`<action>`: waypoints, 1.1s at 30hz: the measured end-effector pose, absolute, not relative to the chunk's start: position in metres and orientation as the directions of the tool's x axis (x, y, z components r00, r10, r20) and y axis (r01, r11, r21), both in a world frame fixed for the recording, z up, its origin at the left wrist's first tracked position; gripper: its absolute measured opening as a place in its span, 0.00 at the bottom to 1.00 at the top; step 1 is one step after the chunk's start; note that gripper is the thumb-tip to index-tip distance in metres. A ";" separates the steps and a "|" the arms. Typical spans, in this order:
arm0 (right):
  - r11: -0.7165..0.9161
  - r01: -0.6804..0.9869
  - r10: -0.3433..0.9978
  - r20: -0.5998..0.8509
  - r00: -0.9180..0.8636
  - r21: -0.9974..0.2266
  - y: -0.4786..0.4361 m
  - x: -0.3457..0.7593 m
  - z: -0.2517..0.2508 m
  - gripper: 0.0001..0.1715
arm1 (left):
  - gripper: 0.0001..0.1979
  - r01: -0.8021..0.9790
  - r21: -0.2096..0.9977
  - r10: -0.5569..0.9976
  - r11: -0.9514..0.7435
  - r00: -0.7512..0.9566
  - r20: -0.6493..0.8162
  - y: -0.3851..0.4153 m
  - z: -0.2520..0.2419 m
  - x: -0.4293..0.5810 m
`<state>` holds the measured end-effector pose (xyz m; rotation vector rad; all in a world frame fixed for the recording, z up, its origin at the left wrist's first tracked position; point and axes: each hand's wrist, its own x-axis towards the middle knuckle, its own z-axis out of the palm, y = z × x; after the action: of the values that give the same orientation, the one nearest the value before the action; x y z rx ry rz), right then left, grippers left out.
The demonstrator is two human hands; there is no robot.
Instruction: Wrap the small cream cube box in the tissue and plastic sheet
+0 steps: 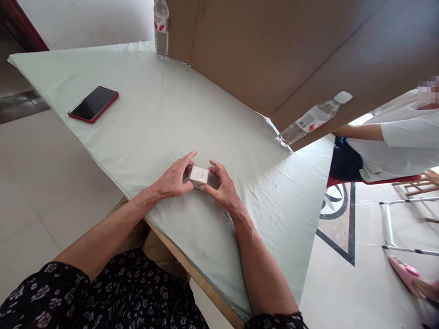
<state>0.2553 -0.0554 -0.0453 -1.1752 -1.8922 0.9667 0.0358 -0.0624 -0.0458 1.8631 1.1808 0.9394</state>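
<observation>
A small pale box [199,175] with a printed label rests on the table's pale green cloth [164,110]. My left hand [173,180] grips the box's left side, thumb and fingers curled round it. My right hand [223,185] pinches its right side, fingers bent over the top edge. Both hands rest on the cloth near the table's front edge.
A red-cased phone [93,104] lies face up at the left. One water bottle [161,22] stands at the back, another [309,120] leans against a big brown cardboard sheet [281,46]. A person in a white shirt [407,137] sits at the right.
</observation>
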 end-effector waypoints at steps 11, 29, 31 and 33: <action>0.446 0.443 0.894 0.362 -0.264 -0.778 -0.066 0.251 -0.027 0.14 | 0.47 0.343 0.905 0.941 -0.251 0.307 0.145 -0.063 -0.040 0.030; 0.682 0.715 0.681 0.495 -0.540 -0.157 -0.051 0.232 -0.006 0.09 | 0.46 0.512 0.776 0.920 -0.368 0.321 0.224 -0.059 -0.049 0.038; 0.672 0.719 0.687 0.511 -0.517 -0.177 -0.050 0.230 -0.010 0.10 | 0.46 0.510 0.774 0.918 -0.376 0.320 0.236 -0.059 -0.049 0.038; 0.657 0.722 0.706 0.514 -0.488 -0.217 -0.048 0.230 -0.013 0.10 | 0.45 0.504 0.772 0.914 -0.387 0.318 0.250 -0.059 -0.049 0.038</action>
<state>0.2297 -0.0480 -0.0129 -1.1031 -2.2988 -0.0371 0.0376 -0.0591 -0.0494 2.0135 1.2479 0.9259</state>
